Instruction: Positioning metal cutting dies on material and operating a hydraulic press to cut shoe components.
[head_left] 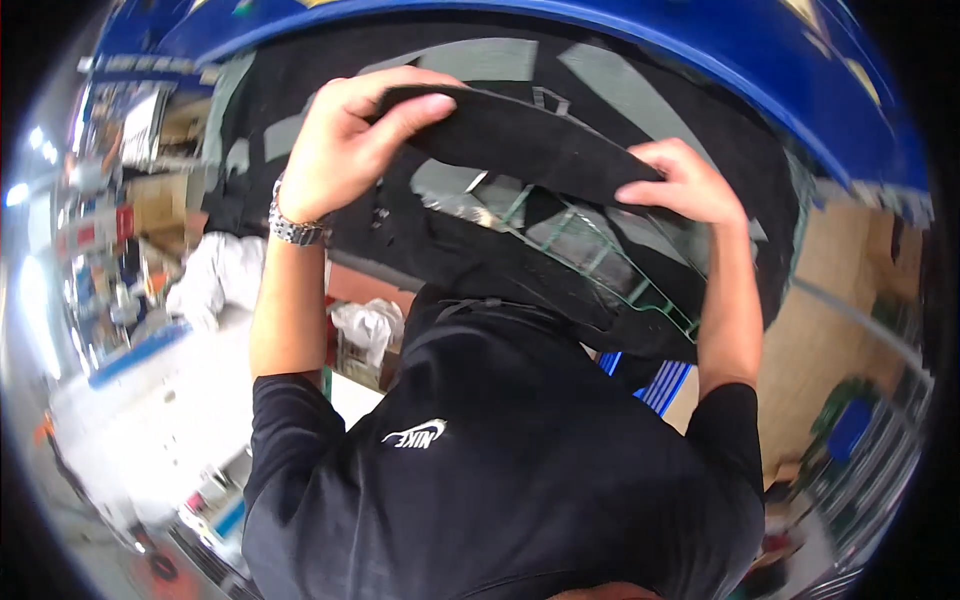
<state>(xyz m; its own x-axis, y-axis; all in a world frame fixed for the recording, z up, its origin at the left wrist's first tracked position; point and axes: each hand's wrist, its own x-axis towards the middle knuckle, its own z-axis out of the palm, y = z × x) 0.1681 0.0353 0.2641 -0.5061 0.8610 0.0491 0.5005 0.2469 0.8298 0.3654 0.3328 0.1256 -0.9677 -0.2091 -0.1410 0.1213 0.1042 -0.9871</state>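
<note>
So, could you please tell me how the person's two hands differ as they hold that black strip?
The left hand sits higher on the black strip, while the right hand sits lower, near its other end. The left hand's wrist carries a metal watch; the right hand's wrist is bare. The left hand wraps the strip with its thumb across the front, whereas the right hand pinches its edge with its fingertips. Both keep a closed grip on the strip.

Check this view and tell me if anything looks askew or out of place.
The black fabric strip slants down from the left hand to the right hand, held over a green wire rack. Nothing looks torn or spilled.
</note>
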